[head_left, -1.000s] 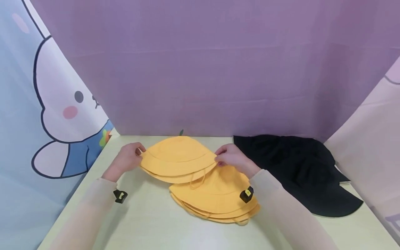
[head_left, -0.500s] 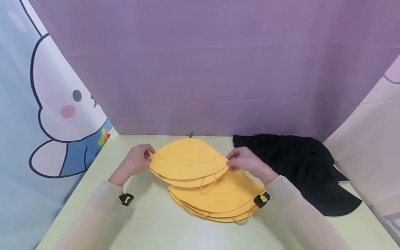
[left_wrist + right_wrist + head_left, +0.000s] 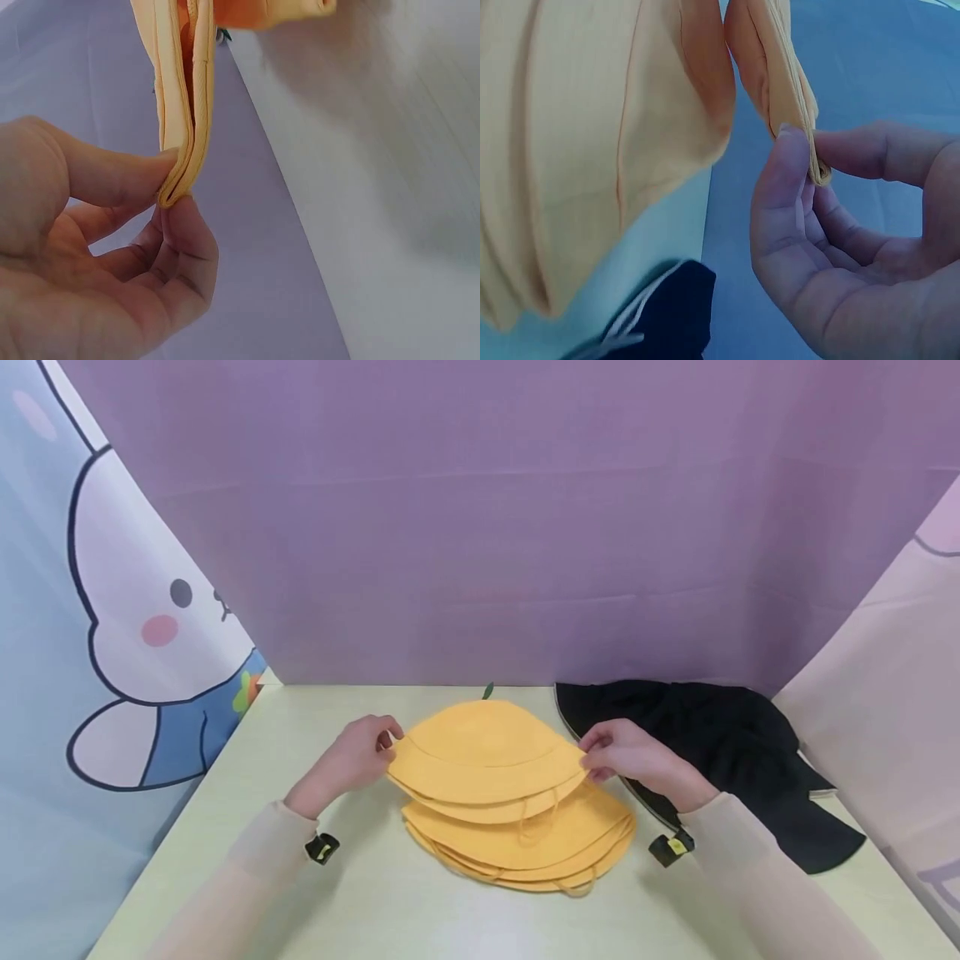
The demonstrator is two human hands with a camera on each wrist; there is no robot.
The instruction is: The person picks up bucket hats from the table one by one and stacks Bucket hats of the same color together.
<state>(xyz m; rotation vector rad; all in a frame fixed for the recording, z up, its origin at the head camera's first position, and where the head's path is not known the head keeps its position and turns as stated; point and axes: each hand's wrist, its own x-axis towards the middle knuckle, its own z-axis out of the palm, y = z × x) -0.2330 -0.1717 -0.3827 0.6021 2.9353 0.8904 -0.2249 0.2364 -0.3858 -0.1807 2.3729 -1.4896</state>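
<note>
Both hands hold a folded yellow bucket hat point(image 3: 483, 752) by opposite ends of its brim. My left hand point(image 3: 358, 758) pinches the left corner; in the left wrist view the thumb and fingertips press the doubled brim edge point(image 3: 180, 161) together. At the right corner my right hand point(image 3: 637, 756) pinches the brim between thumb and fingers, as the right wrist view also shows. A small green leaf tops the hat, and a thin yellow strap hangs from its front. Below, a stack of flattened yellow hats point(image 3: 517, 847) lies on the table, partly covered by the held one.
A black hat-shaped cloth piece point(image 3: 742, 760) lies at the back right of the pale table point(image 3: 352, 902), partly behind the right hand. A purple curtain point(image 3: 510, 527) hangs along the far edge, with printed cloth point(image 3: 45, 693) at the left side.
Both hands have carried the held hat to the right and slightly nearer, from the upper left of the stack to over it. The stack and the black piece stay in place.
</note>
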